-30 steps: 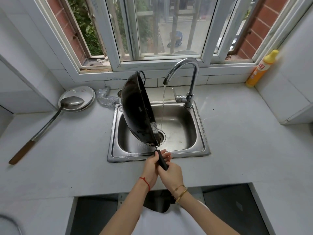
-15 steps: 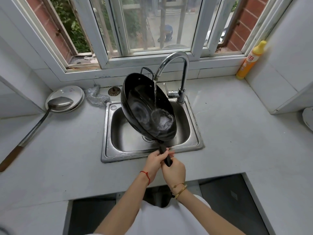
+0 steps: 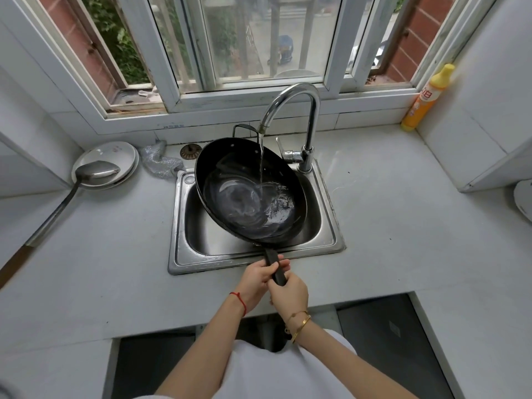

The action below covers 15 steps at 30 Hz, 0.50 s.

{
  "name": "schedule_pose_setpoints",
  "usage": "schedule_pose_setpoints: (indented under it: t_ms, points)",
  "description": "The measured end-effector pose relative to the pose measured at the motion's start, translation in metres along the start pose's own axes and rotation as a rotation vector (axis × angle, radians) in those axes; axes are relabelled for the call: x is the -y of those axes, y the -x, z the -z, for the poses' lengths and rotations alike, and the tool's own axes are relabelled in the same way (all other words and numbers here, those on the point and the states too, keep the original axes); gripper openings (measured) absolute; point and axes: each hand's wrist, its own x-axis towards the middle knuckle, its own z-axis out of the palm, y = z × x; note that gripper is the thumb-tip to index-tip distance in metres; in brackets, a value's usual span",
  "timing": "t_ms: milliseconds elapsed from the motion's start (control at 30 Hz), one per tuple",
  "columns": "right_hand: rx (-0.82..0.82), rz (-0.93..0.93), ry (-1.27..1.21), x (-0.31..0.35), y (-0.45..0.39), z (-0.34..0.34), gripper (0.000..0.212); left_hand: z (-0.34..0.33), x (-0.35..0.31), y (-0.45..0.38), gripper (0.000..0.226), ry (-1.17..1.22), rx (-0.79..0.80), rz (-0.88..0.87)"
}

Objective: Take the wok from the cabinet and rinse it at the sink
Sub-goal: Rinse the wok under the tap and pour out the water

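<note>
The black wok (image 3: 230, 168) hangs over the steel sink (image 3: 331, 246), tilted a little down to the right, its inside facing up. Water runs from the chrome faucet (image 3: 309, 110) into the wok and pools at its lower right side. My left hand (image 3: 259, 279) and my right hand (image 3: 289, 292) both grip the wok's black handle (image 3: 272, 259) at the sink's front edge, the left one nearer the pan.
A long steel ladle (image 3: 92, 171) rests on white plates (image 3: 115, 152) at the back left, beside a silver scouring pad (image 3: 159, 161). A yellow detergent bottle (image 3: 426, 99) stands at the back right corner. Grey countertop (image 3: 403, 226) surrounds the sink, and a window runs behind it.
The wok has turned from standing on edge beside the water stream to lying nearly level under it. Water now falls into it. Both hands kept their hold on the handle.
</note>
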Motion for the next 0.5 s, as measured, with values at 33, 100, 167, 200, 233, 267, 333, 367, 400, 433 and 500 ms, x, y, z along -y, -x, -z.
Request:
schedule_pose_setpoints:
  t_ms: [33, 100, 167, 200, 233, 267, 333, 367, 400, 433, 500]
  points:
    - [0.039, -0.027, 0.0, 0.001, -0.001, 0.0, 0.015, 0.003, 0.001, -0.001, 0.032, 0.007, 0.005, 0.008]
    - [0.132, -0.075, -0.052, 0.004, -0.005, -0.001, 0.018, 0.006, -0.001, 0.0, 0.033, 0.022, 0.012, 0.016]
    - [0.248, -0.125, -0.171, 0.008, -0.008, -0.002, 0.019, 0.009, -0.003, 0.003, 0.033, 0.035, 0.02, 0.025]
    - [0.297, -0.148, -0.22, 0.011, -0.009, -0.003, 0.018, 0.011, -0.005, 0.005, 0.034, 0.03, 0.026, 0.035]
    - [0.331, -0.166, -0.247, 0.012, -0.008, -0.004, 0.017, 0.013, -0.005, 0.007, 0.034, 0.021, 0.033, 0.051]
    - [0.349, -0.18, -0.256, 0.013, -0.008, -0.006, 0.018, 0.015, -0.004, 0.009, 0.035, 0.004, 0.031, 0.07]
    - [0.348, -0.191, -0.256, 0.012, -0.007, -0.011, 0.019, 0.021, 0.0, 0.009, 0.036, -0.037, 0.028, 0.091]
    - [0.339, -0.188, -0.254, 0.01, -0.007, -0.013, 0.017, 0.024, 0.002, 0.007, 0.036, -0.057, 0.026, 0.099]
    - [0.328, -0.184, -0.245, 0.008, -0.007, -0.015, 0.013, 0.025, 0.003, 0.006, 0.036, -0.074, 0.021, 0.107]
    - [0.319, -0.181, -0.229, 0.006, -0.007, -0.017, 0.009, 0.024, 0.004, 0.006, 0.034, -0.089, 0.003, 0.115]
    - [0.311, -0.176, -0.195, 0.004, -0.007, -0.02, 0.006, 0.021, 0.003, 0.007, 0.03, -0.122, -0.039, 0.127]
